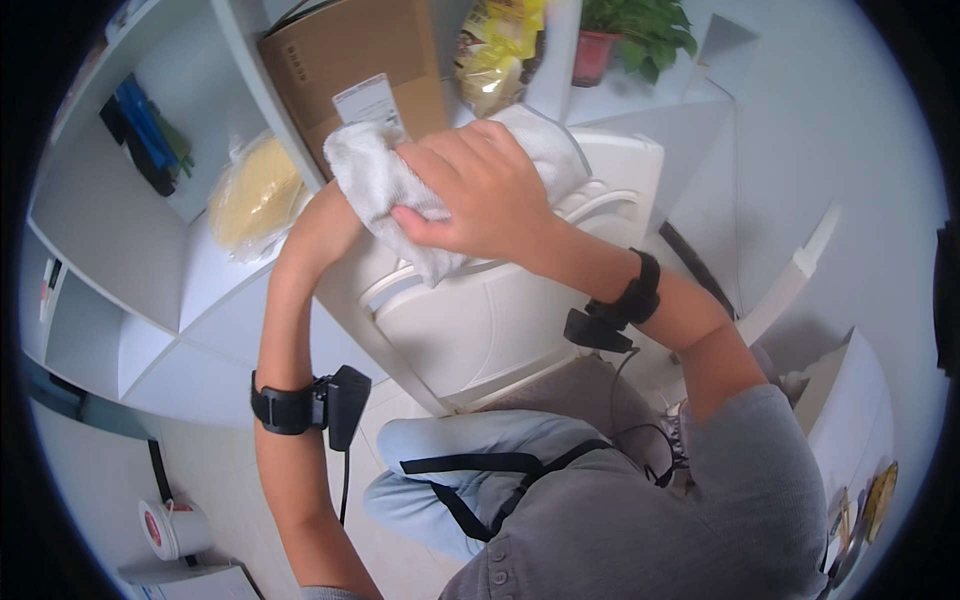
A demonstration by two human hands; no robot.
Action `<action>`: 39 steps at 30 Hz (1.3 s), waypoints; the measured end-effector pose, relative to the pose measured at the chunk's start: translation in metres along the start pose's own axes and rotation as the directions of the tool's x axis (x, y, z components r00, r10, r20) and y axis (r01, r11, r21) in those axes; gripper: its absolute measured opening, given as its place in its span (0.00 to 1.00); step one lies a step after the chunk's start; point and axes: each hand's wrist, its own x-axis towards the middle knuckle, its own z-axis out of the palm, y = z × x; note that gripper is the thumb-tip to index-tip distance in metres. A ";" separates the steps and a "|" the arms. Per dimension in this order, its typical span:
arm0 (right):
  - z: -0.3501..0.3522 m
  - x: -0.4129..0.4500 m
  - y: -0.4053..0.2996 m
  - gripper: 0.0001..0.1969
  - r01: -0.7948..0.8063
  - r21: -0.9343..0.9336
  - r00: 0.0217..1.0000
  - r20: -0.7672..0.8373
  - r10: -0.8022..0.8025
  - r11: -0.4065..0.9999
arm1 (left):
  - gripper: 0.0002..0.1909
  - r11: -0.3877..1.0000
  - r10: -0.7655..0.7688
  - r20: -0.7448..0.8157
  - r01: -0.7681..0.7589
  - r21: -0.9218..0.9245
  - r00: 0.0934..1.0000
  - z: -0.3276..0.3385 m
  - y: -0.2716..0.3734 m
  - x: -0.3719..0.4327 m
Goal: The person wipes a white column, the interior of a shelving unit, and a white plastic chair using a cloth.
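Note:
A white terry cloth (382, 176) with grey edging (574, 146) lies bunched over the top of a white chair's backrest (465, 330). My right hand (480, 191) grips it from above, thumb apart from the bent fingers. My left hand (335, 217) reaches up at the cloth's left side. Its fingers are hidden behind the cloth, so their grip does not show. Each forearm wears a black strap with a small black device, the left one (285, 405) and the right one (637, 289).
Behind the chair, white shelving holds a cardboard box (360, 52), a yellow bag (499, 52) and a clear-wrapped pale yellow bundle (259, 199). A potted plant (596, 56) stands at the back. On the floor at lower left is a white bucket (176, 529). Cables hang from both wrist devices.

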 end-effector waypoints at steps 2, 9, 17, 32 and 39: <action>-0.010 -0.006 0.017 0.18 -0.028 -0.048 0.999 0.030 0.030 0.998 | 0.29 0.934 -0.265 -0.069 0.274 0.228 0.962 -0.002 -0.006 0.003; -0.080 -0.064 0.105 0.10 -0.297 -0.257 0.954 -0.039 0.298 0.920 | 0.28 0.910 -0.366 -0.036 0.366 0.193 0.930 -0.005 0.038 -0.008; -0.059 -0.046 0.077 0.11 -0.396 -0.292 0.917 -0.079 0.390 0.871 | 0.27 0.748 -0.416 0.026 0.358 -0.560 0.909 -0.015 0.023 -0.005; 0.055 0.016 -0.060 0.11 -0.114 -0.082 0.989 -0.107 0.105 0.990 | 0.40 0.652 -0.488 -0.254 0.155 -0.742 0.835 -0.021 0.003 -0.004; 0.044 0.044 -0.045 0.14 -0.093 -0.057 0.941 0.321 0.107 0.994 | 0.34 0.563 -0.585 -0.414 -0.019 -0.826 0.698 -0.018 0.005 -0.017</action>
